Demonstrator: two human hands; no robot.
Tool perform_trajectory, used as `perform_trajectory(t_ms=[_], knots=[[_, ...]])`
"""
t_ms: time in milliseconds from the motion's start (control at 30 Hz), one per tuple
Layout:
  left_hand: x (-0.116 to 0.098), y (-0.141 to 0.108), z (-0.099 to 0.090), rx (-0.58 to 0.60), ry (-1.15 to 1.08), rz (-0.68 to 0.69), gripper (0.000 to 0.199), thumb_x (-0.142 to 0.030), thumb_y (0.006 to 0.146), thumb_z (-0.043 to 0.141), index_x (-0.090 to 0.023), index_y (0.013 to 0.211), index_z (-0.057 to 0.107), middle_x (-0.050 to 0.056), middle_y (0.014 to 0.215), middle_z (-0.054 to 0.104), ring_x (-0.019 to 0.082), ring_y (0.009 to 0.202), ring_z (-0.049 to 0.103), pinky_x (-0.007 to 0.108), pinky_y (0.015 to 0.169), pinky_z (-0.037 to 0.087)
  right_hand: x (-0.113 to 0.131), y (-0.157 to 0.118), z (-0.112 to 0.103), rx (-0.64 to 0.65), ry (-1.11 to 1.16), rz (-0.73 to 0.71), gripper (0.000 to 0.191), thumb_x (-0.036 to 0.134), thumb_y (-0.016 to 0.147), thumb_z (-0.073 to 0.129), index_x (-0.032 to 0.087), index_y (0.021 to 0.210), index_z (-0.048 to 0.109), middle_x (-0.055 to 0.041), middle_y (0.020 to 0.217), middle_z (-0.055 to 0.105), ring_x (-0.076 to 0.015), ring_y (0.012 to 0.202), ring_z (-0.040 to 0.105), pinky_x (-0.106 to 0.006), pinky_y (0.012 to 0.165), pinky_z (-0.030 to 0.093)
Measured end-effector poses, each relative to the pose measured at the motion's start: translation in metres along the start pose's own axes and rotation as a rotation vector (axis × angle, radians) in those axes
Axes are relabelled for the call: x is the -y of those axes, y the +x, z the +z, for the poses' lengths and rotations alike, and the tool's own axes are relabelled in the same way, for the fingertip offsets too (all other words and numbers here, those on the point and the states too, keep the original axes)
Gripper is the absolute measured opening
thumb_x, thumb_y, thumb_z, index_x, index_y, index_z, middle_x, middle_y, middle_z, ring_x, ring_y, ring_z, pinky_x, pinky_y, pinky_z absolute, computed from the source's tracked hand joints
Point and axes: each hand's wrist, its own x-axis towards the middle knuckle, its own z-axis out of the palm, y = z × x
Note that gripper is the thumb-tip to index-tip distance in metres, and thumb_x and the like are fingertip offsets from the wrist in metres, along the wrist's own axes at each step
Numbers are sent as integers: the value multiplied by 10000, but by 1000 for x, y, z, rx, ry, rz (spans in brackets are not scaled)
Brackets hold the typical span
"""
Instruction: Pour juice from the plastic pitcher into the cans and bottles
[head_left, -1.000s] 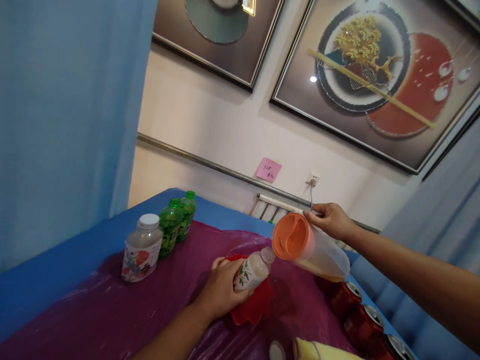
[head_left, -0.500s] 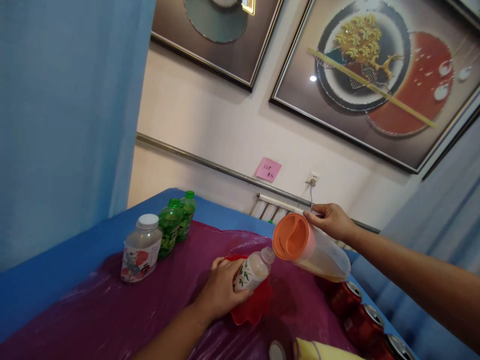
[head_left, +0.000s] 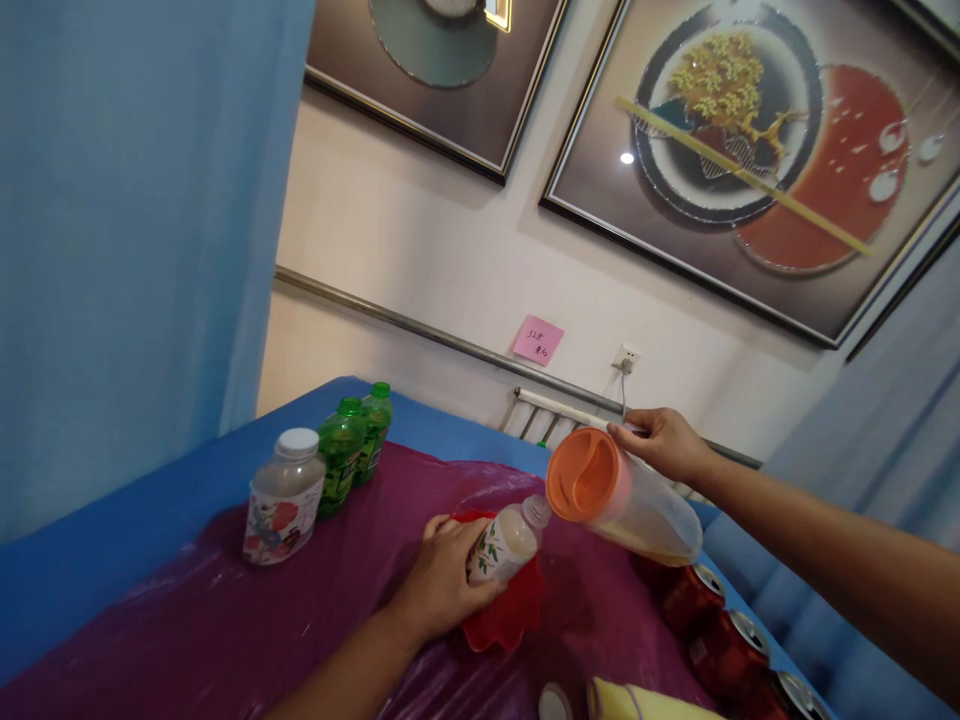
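Observation:
My left hand [head_left: 442,585] is wrapped round a small clear bottle [head_left: 504,545] with a leaf-patterned label. The bottle is uncapped and tilted, its mouth to the upper right, over a red scalloped dish [head_left: 506,620]. My right hand [head_left: 667,445] grips a translucent pitcher [head_left: 652,515] with an orange lid [head_left: 583,475]. The pitcher lies tipped on its side, some pale liquid along its lower wall. Its lid is close to the bottle's mouth; whether they touch, or any liquid flows between them, I cannot tell.
A white-capped bottle [head_left: 283,500] and two green bottles [head_left: 341,460] stand at the left on a purple plastic sheet [head_left: 225,620]. Several red cans [head_left: 727,650] line the right edge. Near the front lie a yellow cloth [head_left: 637,702] and a round white lid [head_left: 555,702].

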Motion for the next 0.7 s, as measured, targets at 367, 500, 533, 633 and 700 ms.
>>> perform_trajectory(t_ms=[367,500,533,633,700], knots=[[0,0,0,11,-6,-13,584,-333,643,789,-289,1201,623,20,1150,733,280,1069,622,464,1104,280,-3,1,1,-8,-8,-7,487,596,800,520,228,537,341,55,510,274,-95,483,282,-262,468,196],[1,0,1,-5,-13,-5,617,-326,645,797,-284,1231,611,19,1184,723,285,1094,615,465,1111,268,-2,1,0,1,-14,5,484,597,798,515,228,543,335,55,517,275,-94,490,279,-265,477,196],[1,-1,1,-5,-15,-4,615,-326,644,800,-284,1228,613,21,1183,723,285,1096,613,465,1109,268,-2,1,0,3,-15,6,485,597,798,516,228,543,330,55,517,272,-94,490,278,-265,478,193],[0,-1,0,3,-16,-2,584,-323,648,799,-284,1205,625,21,1148,731,279,1070,619,463,1095,279,-2,0,-1,5,-14,1,491,597,802,515,228,544,320,56,520,263,-93,491,276,-265,478,193],[-1,-1,-1,5,-13,0,572,-322,651,795,-284,1197,629,18,1128,735,276,1053,625,460,1086,288,-2,0,-1,6,-15,-3,490,599,806,513,227,546,328,56,524,262,-94,497,274,-264,478,195]])
